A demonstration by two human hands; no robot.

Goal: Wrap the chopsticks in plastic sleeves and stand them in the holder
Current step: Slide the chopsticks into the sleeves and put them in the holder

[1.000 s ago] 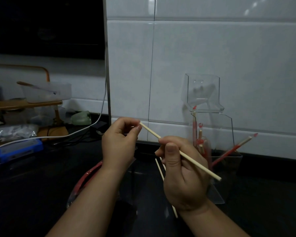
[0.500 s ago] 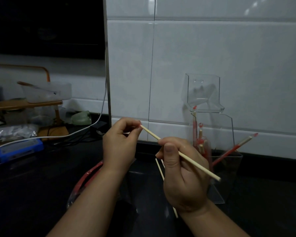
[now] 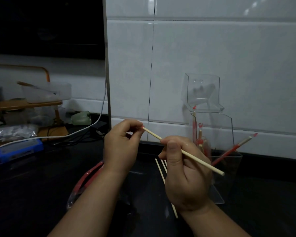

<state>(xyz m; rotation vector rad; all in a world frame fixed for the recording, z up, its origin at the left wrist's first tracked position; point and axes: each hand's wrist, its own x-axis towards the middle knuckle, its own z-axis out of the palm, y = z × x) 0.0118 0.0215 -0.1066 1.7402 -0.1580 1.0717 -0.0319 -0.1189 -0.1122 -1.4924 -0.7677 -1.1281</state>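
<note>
**Q:** What surrounds the work, and what blocks the view?

**A:** A dark desk (image 3: 32, 194) against a white tiled wall (image 3: 212, 57). At 9 o'clock sits clutter: a blue box (image 3: 19, 149), a white cable (image 3: 99, 117), a clear tub (image 3: 46, 93) on a wooden rack (image 3: 24, 104) and a crinkled bag (image 3: 12, 132). The left forearm covers most of a bundle of red-printed plastic sleeves (image 3: 85, 180) at 7 o'clock. The right hand (image 3: 186, 178) hides the middle of the loose chopsticks (image 3: 161, 171) on the desk.

**Q:** How many of each?

**A:** One bare chopstick (image 3: 200, 159) is held at the centre. At least three loose ones lie beneath it. The clear holder (image 3: 227, 168) stands at 3 o'clock by the wall. In it, one wrapped chopstick (image 3: 234, 147) leans out toward 2 o'clock and another (image 3: 194, 124) stands upright. A few more cluster between them, too tangled to count.

**Q:** And the hands?

**A:** The right hand grips the chopstick mid-shaft, thumb on top, with its end pointing toward 4 o'clock. The left hand (image 3: 121, 147) pinches at its far tip, where a scrap of red (image 3: 142, 128) shows. Whether the sleeve is over the tip cannot be told.
</note>
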